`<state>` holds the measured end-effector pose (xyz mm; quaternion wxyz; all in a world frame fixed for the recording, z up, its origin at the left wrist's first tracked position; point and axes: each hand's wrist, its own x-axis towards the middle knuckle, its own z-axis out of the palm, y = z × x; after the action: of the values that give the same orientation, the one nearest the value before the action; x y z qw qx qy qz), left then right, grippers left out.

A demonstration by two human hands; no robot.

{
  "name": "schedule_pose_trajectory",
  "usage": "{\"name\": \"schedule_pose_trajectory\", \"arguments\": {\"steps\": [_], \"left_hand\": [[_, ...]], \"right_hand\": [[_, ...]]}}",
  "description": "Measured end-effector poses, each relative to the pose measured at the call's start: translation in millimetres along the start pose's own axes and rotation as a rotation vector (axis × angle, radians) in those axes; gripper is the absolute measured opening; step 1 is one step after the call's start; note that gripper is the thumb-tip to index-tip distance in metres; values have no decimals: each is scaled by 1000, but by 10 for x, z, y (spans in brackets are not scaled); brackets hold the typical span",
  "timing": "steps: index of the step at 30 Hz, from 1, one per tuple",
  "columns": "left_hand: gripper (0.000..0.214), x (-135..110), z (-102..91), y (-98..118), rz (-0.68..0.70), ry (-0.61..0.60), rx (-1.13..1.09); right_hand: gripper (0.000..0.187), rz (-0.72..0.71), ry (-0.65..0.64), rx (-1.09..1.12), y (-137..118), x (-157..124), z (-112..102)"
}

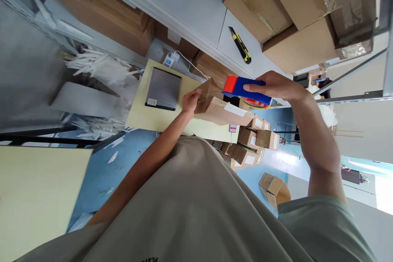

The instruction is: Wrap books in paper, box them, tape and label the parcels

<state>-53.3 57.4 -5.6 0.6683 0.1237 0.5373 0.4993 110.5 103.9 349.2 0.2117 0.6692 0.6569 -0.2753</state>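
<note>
My right hand (278,86) is closed round a blue and red tape dispenser (245,90), held just above the far end of a small cardboard box (221,111). The box bears a white label and lies tilted over the edge of a pale yellow table (147,114). A strip of clear brown tape runs from the dispenser over the box's near end. My left hand (190,101) is closed on that end, fingers pressing on the tape. My grey shirt fills the lower part of the view.
A dark flat pad (163,89) with a barcode sticker lies on the table. A yellow and black utility knife (240,45) rests on a grey shelf beside large cartons (276,4). Several small labelled boxes (251,143) are piled beyond the table. White paper strips (98,67) lie at left.
</note>
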Motion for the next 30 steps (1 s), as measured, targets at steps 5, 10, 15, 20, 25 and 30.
{"name": "schedule_pose_trajectory", "arguments": {"steps": [5,10,15,20,25,30], "left_hand": [[27,88,61,-184,-3,14,47],[27,117,187,-361,94,79,75],[42,51,117,-455,154,146,162],[78,-81,-96,-226,375,-31,310],[136,-163,37,199,732,-436,620],[89,-150,208,299,720,-553,735]], "right_hand": [[84,17,4,-21,25,173,-2],[86,-27,25,-16,59,228,19],[84,-22,17,-22,39,229,23],[84,-113,3,-31,41,249,23],[84,-115,-32,-31,-67,202,26],[77,-148,-13,18,-136,169,40]]}}
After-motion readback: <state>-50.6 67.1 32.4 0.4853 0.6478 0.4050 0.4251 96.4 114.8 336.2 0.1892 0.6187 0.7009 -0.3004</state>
